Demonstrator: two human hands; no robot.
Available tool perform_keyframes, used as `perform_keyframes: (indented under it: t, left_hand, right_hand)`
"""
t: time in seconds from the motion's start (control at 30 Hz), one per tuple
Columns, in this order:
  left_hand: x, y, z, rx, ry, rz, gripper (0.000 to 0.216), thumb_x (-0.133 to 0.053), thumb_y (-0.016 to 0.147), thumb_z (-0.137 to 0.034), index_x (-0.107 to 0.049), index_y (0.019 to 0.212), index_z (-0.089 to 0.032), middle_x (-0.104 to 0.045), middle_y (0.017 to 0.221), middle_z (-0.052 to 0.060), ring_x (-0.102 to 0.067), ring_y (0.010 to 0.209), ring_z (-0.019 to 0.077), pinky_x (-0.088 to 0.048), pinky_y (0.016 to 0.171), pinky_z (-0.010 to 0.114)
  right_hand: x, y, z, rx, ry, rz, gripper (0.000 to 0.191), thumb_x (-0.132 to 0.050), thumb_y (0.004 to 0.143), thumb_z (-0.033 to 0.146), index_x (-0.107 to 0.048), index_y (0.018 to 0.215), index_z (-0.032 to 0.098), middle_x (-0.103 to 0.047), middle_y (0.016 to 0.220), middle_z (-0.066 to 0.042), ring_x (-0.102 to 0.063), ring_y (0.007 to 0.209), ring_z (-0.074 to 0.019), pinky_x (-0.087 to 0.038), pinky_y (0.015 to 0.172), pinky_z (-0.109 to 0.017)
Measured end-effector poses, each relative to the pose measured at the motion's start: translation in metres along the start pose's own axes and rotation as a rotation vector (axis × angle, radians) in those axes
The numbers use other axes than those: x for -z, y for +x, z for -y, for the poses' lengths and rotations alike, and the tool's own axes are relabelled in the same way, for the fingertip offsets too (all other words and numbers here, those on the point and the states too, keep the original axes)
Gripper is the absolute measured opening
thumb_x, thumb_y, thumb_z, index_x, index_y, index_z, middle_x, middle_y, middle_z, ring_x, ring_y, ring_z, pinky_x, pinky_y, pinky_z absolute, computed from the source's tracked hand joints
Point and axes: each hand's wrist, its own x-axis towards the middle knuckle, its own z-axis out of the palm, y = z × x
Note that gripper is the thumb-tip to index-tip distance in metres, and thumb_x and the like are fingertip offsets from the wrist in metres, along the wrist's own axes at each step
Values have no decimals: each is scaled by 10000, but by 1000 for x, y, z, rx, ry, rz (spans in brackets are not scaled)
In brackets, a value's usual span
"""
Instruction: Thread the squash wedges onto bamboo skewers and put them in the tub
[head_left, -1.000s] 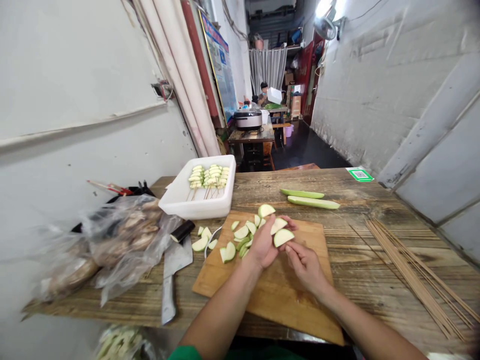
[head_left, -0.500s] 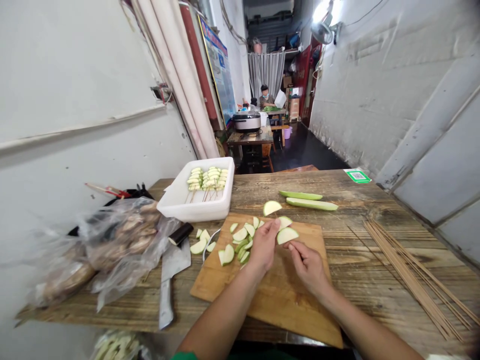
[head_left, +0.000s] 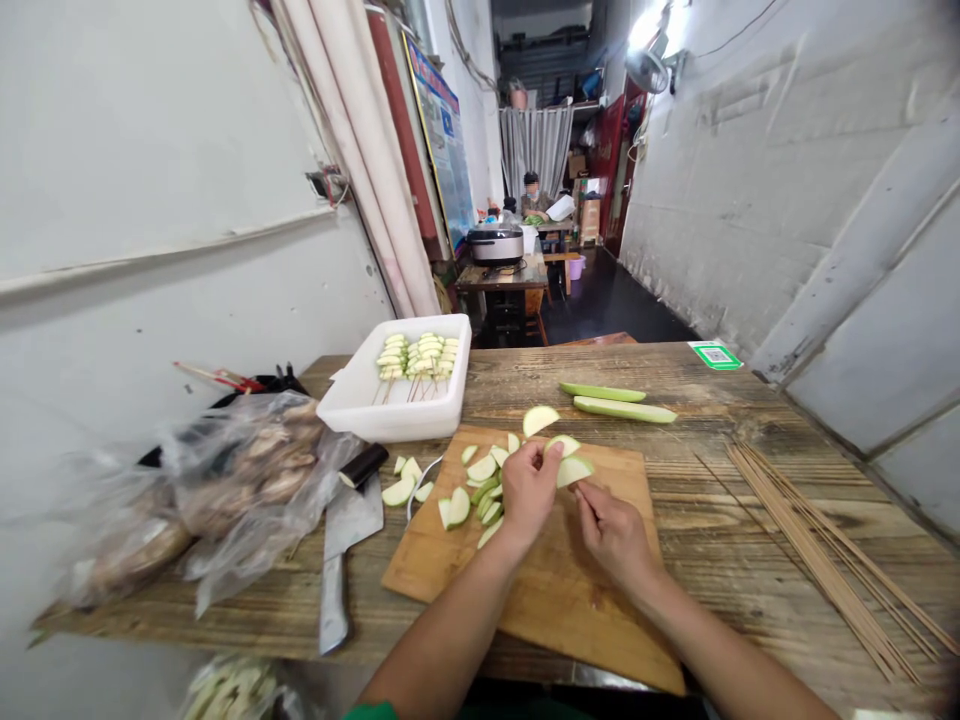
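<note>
Above the cutting board (head_left: 570, 580), my left hand (head_left: 531, 490) is closed, with thumb and fingers pinching a half-round zucchini slice (head_left: 564, 446). Another slice (head_left: 574, 471) sits just below it, and a third slice (head_left: 541, 420) stands out beyond my fingertips. My right hand (head_left: 616, 530) is closed around the lower end of a thin skewer, mostly hidden by the fingers, right under the lowest slice. Loose zucchini slices (head_left: 454, 509) lie piled on the board, left of my left hand, which covers part of them.
A white tub (head_left: 390, 428) with skewered slices stands behind left. A cleaver (head_left: 334, 600), a dark eggplant piece (head_left: 363, 466) and bagged food (head_left: 262, 470) lie left. Long zucchini pieces (head_left: 624, 409) lie behind; bamboo skewers (head_left: 817, 560) lie right. A person (head_left: 534, 200) sits far back.
The slices between my hands have shifted slightly left and turned a little. My left fingers have moved a bit on the slice. Far back, the person's white object is lower.
</note>
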Motion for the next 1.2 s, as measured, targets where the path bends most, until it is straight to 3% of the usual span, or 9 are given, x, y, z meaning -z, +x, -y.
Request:
perform_keyframes:
  t: [0.23,0.43,0.53,0.6,0.7,0.83,0.9,1.03,1.2]
  left_hand:
    - [5,-1,-3,-144,156,-22,298,-446,798,-391,-523,613,-170,-498,563,-17,-420,565,101,-297,570,230]
    - [4,14,4,177,-377,73,408,-424,779,-489,-520,565,-155,-501,501,1,-439,487,109,-330,510,234]
    - [15,18,-4,192,-559,124,389,-456,757,-504,-563,666,-142,-545,562,14,-478,531,119,-355,543,236]
    - [35,21,-10,110,-410,-42,362,-448,771,-482,-566,691,-149,-555,585,15,-481,558,124,-355,565,237]
    - [78,23,-10,-46,214,-381,300,-460,781,-412,-553,628,-171,-551,592,22,-480,610,141,-346,628,250]
    - [113,26,1,-64,674,-456,217,-484,756,-341,-605,808,-169,-617,811,80,-540,782,216,-368,738,315]
    - [108,27,5,-109,631,-334,222,-470,762,-303,-615,858,-164,-625,884,89,-549,850,222,-377,791,326]
    - [73,33,5,-224,364,113,207,-549,713,-249,-649,886,-195,-637,973,85,-548,944,228,-344,899,343]
    - [40,45,1,-107,23,206,232,-650,627,-207,-672,857,-225,-633,1010,88,-488,1066,256,-228,1006,381]
  right_hand:
    - [-1,-1,-2,24,-160,8,298,-358,847,168,-635,941,114,-680,690,-74,-593,503,-128,-428,517,-199]
    - [3,3,-13,-15,-277,23,308,-358,854,204,-645,928,121,-672,650,-69,-590,495,-137,-396,498,-206]
    - [4,6,-18,-56,-283,-7,306,-361,860,223,-644,908,118,-658,615,-62,-572,464,-138,-374,477,-213]
    - [4,7,-19,-82,-271,-22,308,-358,865,238,-641,885,120,-640,583,-53,-552,441,-133,-362,465,-215]
    - [2,8,-19,-111,-227,-30,303,-355,864,245,-636,862,131,-640,602,-52,-554,465,-133,-378,488,-214]
    - [1,8,-17,-149,-186,-40,298,-370,856,254,-636,893,123,-661,652,-69,-572,499,-148,-396,511,-226]
    - [2,9,-15,-162,-167,-47,295,-377,853,254,-636,895,119,-661,650,-69,-571,495,-151,-392,504,-229]
    - [4,10,-14,-184,-75,-71,285,-370,862,250,-631,865,135,-653,673,-58,-561,505,-136,-399,521,-221]
    - [6,10,-14,-186,-39,-71,271,-374,863,259,-624,840,156,-643,671,-46,-546,501,-129,-393,509,-214]
